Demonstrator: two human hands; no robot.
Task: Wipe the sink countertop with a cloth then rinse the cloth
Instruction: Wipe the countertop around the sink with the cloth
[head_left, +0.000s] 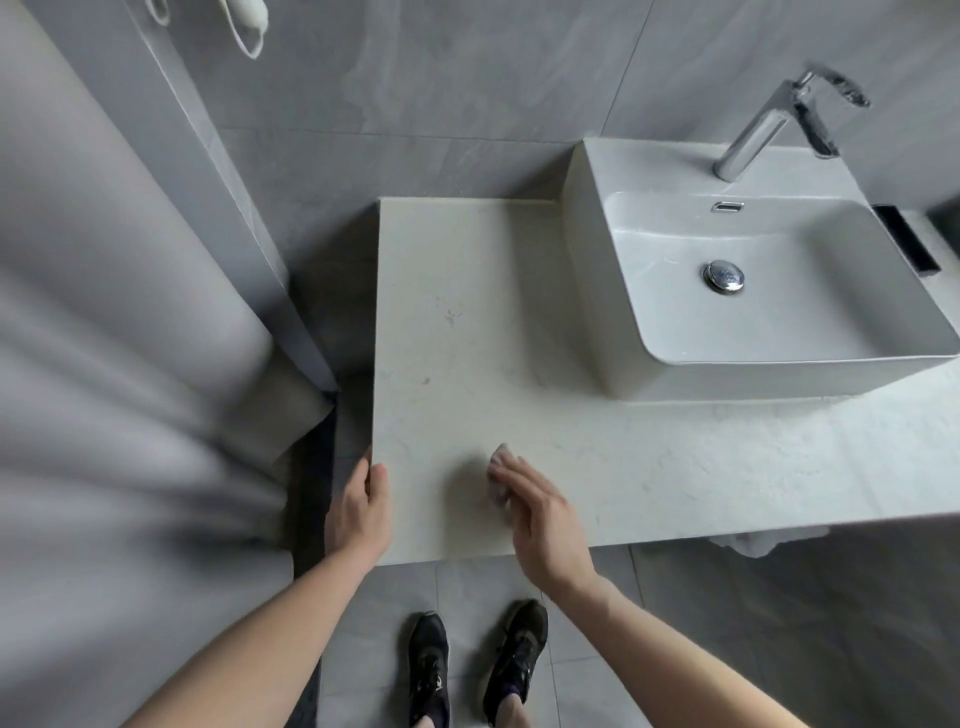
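A pale marble countertop (467, 322) runs from the left edge to the right, with a white vessel sink (613, 291) standing on its back right part. My right hand (540, 514) lies flat near the front edge and presses a small grey cloth (497, 470) onto the counter; only a bit of cloth shows past the fingers. My left hand (361, 509) grips the counter's front left corner, thumb on top. A chrome faucet (763, 124) stands behind the basin, and a chrome drain plug (723, 276) sits in its middle.
A grey shower curtain (104, 338) hangs close on the left. Grey wall tiles rise behind the counter. A black object (906, 236) lies right of the sink. A white towel (753, 540) shows under the counter's front edge. My two dark shoes (475, 665) stand on the grey tiled floor.
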